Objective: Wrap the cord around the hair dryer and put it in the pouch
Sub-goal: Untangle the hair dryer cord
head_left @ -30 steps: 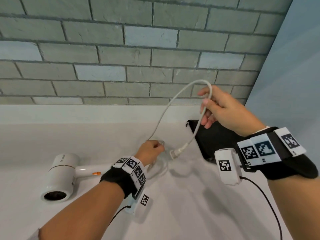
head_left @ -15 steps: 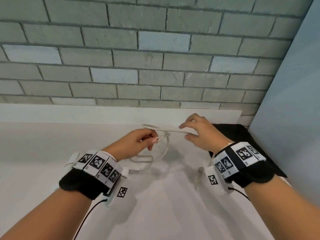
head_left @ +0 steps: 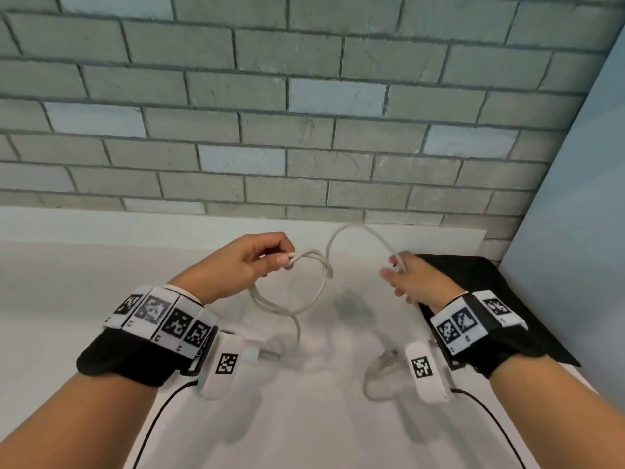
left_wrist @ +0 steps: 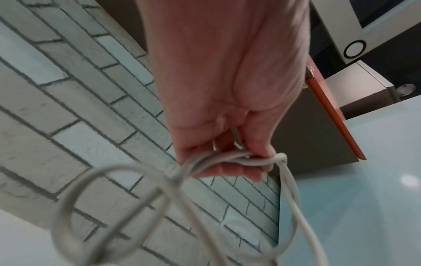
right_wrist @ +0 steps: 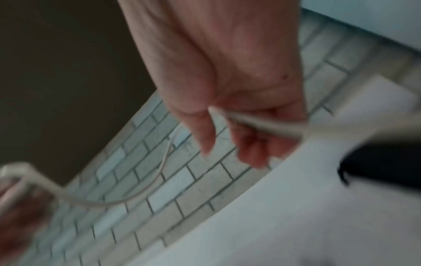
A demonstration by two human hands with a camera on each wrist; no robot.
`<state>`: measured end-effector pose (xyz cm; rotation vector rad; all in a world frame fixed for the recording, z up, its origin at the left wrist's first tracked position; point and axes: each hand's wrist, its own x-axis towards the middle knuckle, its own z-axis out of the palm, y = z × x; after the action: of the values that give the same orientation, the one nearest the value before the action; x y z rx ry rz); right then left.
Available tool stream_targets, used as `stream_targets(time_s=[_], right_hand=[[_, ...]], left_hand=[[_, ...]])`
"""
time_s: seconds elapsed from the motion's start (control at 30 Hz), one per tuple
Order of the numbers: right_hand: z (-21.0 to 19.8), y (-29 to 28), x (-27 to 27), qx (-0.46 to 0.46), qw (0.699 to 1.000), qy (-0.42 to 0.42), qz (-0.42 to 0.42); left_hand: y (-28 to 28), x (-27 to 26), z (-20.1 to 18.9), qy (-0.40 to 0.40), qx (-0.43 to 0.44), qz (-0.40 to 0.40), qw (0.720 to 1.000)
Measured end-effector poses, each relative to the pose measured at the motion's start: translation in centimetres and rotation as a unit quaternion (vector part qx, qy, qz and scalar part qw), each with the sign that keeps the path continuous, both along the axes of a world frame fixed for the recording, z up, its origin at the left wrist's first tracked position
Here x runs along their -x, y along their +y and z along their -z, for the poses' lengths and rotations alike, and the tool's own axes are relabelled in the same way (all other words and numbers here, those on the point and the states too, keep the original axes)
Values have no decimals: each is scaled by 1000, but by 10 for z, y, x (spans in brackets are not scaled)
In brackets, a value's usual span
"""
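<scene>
The white cord arcs in the air between my two hands above the white counter. My left hand pinches a few gathered loops of cord, and they hang below it as a ring. To the right, my right hand grips a further stretch of cord; the right wrist view is blurred. The plug end dangles below my right wrist. The black pouch lies flat on the counter behind my right hand. Only a white handle end of the hair dryer shows past my left wrist.
A grey brick wall closes the back of the white counter. A pale blue side wall stands on the right, just past the pouch. Black cables trail from both wrist cameras.
My hands met over the counter half a second ago and have now drawn apart. My left hand keeps the loops, and a new arc of cord spans to my right hand.
</scene>
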<state>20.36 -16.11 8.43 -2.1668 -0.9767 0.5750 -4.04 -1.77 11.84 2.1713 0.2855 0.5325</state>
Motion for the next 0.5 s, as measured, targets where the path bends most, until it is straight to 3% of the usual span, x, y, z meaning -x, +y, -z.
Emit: stream_targets(time_s=[0.07, 0.1, 0.2, 0.23, 0.3, 0.4, 0.5], right_hand=[[2, -3, -1, 124, 984, -124, -25], [-3, -4, 4, 104, 977, -182, -22], [-28, -3, 28, -155, 936, -301, -98], [-36, -1, 37, -217, 922, -275, -164], [-43, 2, 53, -256, 912, -149, -285], [-47, 1, 65, -277, 912, 27, -303], [-42, 2, 69, -292, 907, 102, -286]], left_hand=[[2, 0, -4, -7, -93, -23, 995], [1, -1, -7, -17, -150, -35, 988], [-6, -8, -15, -41, -256, -37, 965], [-9, -11, -16, -47, -273, -29, 960], [-12, -16, -17, -61, -286, -23, 956], [-9, -19, -16, -93, -258, -74, 959], [-10, -24, -8, -104, -178, -154, 966]])
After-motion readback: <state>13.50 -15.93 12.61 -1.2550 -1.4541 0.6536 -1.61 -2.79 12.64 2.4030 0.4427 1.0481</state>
